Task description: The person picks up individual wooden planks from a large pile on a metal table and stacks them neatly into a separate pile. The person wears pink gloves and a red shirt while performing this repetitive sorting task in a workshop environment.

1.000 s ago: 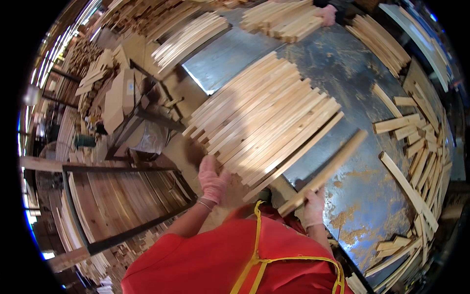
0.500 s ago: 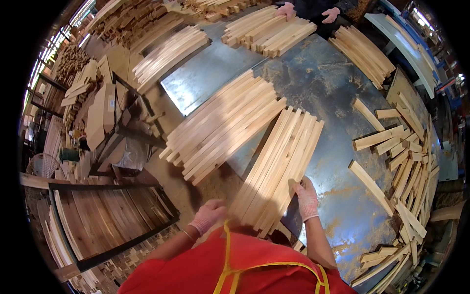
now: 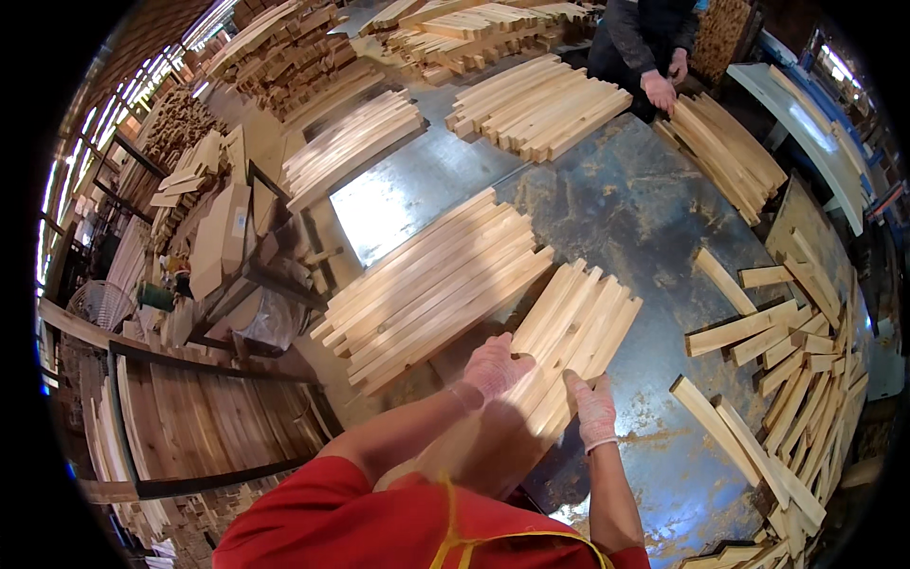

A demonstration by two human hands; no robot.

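A bundle of pale wooden strips [image 3: 575,327] lies side by side in front of me, its near end reaching my red apron. My left hand [image 3: 493,368], in a light pinkish glove, grips the bundle's left side, with the thumb over the top. On the opposite edge my gloved right hand [image 3: 595,410] holds the outer strips, thumb on top and fingers partly hidden beneath. The two hands press the strips between them. Just left of the bundle is a wider row of wooden strips [image 3: 436,284], its ends uneven.
Loose offcuts [image 3: 796,341] lie scattered along the right of the sawdust-streaked metal table [image 3: 654,209]. Further stacks of strips [image 3: 540,104] stand at the far side. Another person's hands [image 3: 659,90] are at a far-right stack [image 3: 725,152]. A framed rack of boards [image 3: 218,417] stands at lower left.
My left hand has come from beside my body onto the bundle's left side. My right hand stays at its right edge. The other person's hands have moved from the far middle stack to the far-right one.
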